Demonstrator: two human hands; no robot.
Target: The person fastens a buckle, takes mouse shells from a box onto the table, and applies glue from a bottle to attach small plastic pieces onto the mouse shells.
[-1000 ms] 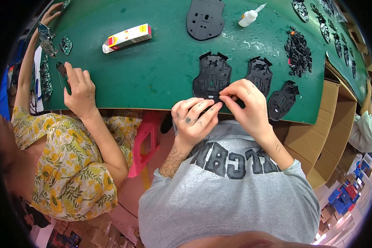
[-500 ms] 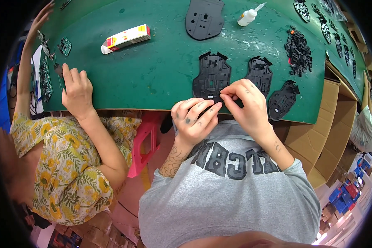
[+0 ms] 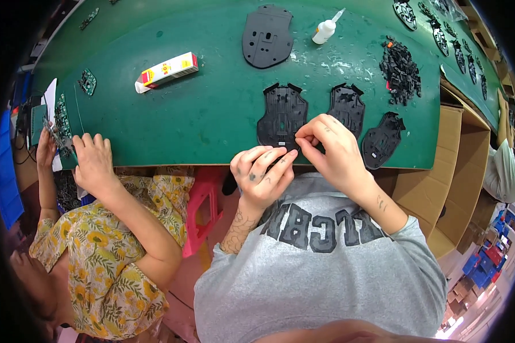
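Just beyond the grip, a black shell.
Right hand presses thumb to forefinger, left hand curls beside it; cannot tell if either holds anything.

Black shell — ribbed side up, flat on green table.

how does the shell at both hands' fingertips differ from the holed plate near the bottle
The black shell has a ribbed, detailed face; the dark plate looks smoother, with several holes. The shell has angled tabs at its far end; the plate shows none. The shell sits at the left hand and right hand; the plate lies apart from them. Both rest on the green table.
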